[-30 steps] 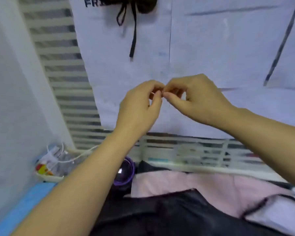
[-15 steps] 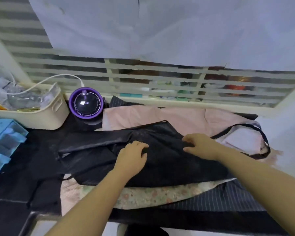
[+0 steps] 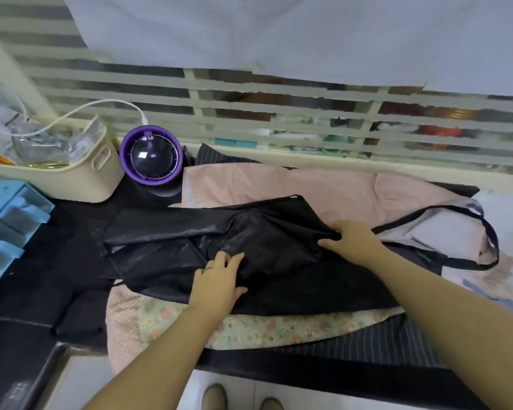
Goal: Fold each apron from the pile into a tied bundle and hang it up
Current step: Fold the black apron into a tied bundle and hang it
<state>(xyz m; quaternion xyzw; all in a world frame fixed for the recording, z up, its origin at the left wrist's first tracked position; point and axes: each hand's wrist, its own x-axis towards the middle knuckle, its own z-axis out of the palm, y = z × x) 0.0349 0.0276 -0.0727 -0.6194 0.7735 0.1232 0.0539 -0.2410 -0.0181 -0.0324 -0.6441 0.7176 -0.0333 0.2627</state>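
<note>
Right hand pinches a bunched fold of the black apron between thumb and curled fingers. Left hand lies flat on the same cloth, fingers straight and slightly spread, gripping nothing. The black apron lies mid countertop on top of the other aprons, crumpled and half doubled over itself.

At the near edge a floral apron shows, matte with a small print. A pinstriped apron lies beside it, dark with fine pale lines. The black apron is thin, creased and faintly shiny, so probably slick. Behind it is a pink apron, smooth and flat. At the far left corner stand a round purple device and a cream basket.

Risks:
- **Slipping:** the slick cloth could slide out of a one-sided pinch while the left hand only rests on it.
- **Dragging:** a lift may pull the floral layer off the near edge.
- **Snagging:** the black strap loop at the right edge sits near the right forearm and could catch.
- **Knocking:** a wide sweep to the left might hit the purple device.
</note>
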